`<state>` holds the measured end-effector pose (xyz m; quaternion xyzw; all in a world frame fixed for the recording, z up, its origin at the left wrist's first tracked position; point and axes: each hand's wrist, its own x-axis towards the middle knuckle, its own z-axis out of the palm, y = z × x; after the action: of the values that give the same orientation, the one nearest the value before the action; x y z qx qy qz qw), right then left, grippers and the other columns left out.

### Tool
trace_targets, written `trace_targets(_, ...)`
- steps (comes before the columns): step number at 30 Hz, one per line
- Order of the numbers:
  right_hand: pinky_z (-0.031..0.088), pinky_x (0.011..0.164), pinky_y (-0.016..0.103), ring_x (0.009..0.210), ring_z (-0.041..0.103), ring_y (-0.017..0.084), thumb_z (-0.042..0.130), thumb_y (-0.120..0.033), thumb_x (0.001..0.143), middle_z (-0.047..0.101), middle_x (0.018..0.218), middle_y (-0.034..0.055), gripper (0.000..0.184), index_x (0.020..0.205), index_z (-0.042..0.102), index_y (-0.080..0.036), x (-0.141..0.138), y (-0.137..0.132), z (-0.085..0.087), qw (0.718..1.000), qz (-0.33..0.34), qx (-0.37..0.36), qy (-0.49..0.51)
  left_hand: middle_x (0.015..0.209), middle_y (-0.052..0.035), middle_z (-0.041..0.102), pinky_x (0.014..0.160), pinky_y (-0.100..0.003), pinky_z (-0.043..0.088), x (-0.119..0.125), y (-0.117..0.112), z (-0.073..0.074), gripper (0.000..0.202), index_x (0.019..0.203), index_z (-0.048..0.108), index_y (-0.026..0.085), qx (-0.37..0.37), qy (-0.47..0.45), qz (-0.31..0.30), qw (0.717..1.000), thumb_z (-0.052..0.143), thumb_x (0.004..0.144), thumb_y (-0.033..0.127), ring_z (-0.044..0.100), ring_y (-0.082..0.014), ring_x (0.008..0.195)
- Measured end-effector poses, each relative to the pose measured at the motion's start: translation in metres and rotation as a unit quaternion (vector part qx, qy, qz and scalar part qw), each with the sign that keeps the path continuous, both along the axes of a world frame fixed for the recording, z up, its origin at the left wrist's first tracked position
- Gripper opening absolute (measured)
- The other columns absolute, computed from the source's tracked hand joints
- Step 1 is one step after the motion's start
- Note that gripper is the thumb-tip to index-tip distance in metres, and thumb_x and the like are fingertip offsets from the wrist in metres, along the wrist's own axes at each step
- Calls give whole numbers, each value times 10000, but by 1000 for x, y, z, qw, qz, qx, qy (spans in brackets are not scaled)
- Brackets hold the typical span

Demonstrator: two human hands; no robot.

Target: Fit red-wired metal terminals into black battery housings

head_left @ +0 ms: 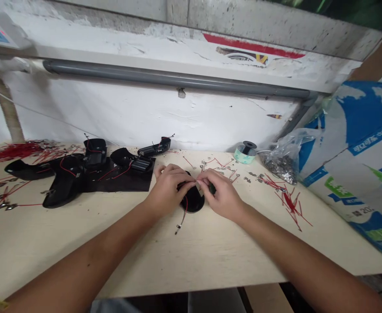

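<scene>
My left hand (169,188) and my right hand (219,193) meet over a black plastic part (193,201) that rests on the pale wooden table (191,256). The left hand's fingers curl around the part's top. My right hand pinches a thin red wire (199,179) where it meets the part. Another red wire with a small metal end (181,221) hangs from the part toward me. What lies under the fingers is hidden.
Several black plastic housings with red wires (80,171) lie on a dark sheet at the left. Loose red wires (290,202) and metal contacts (233,167) are scattered to the right, near a tape roll (246,152) and a clear bag of metal bits (280,163). A blue-and-white sack (360,156) stands at the right.
</scene>
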<state>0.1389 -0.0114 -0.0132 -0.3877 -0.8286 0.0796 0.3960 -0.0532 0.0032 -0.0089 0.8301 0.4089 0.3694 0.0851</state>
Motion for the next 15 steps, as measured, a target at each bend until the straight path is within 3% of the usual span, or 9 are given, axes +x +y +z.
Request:
trace_targets(3, 431, 726, 302, 758, 519, 170, 498, -324, 977, 501, 804, 6, 132, 1048, 523, -215, 2, 3, -5, 988, 16, -84, 127, 902, -18, 733, 947, -436, 338, 1, 2, -4, 150, 860, 744, 249, -61, -42, -4, 997, 613, 902, 308, 603, -218, 951)
trace_targets(6, 448, 720, 303, 761, 517, 169, 412, -339, 992, 500, 859, 10, 201, 1151, 482, -239, 6, 8, -11, 957, 32, -181, 225, 892, -37, 729, 859, -353, 438, 2, 4, -5, 176, 843, 735, 206, -137, -108, -33, 984, 599, 893, 306, 634, -196, 868)
trace_targets(11, 456, 764, 316, 766, 531, 163, 534, -331, 933, 525, 838, -3, 265, 1174, 486, -232, 6, 17, -17, 940, 7, -189, 284, 919, -45, 734, 864, -323, 475, 2, 5, -5, 182, 849, 729, 190, -198, -171, -38, 964, 615, 871, 330, 652, -202, 892)
trace_targets(15, 461, 740, 320, 733, 561, 166, 650, -390, 885, 579, 772, 7, 244, 1005, 584, -188, 2, 17, -13, 921, 51, -226, 312, 915, -46, 737, 845, -318, 478, 1, 5, -4, 189, 845, 744, 189, -209, -165, -36, 963, 620, 870, 329, 657, -197, 877)
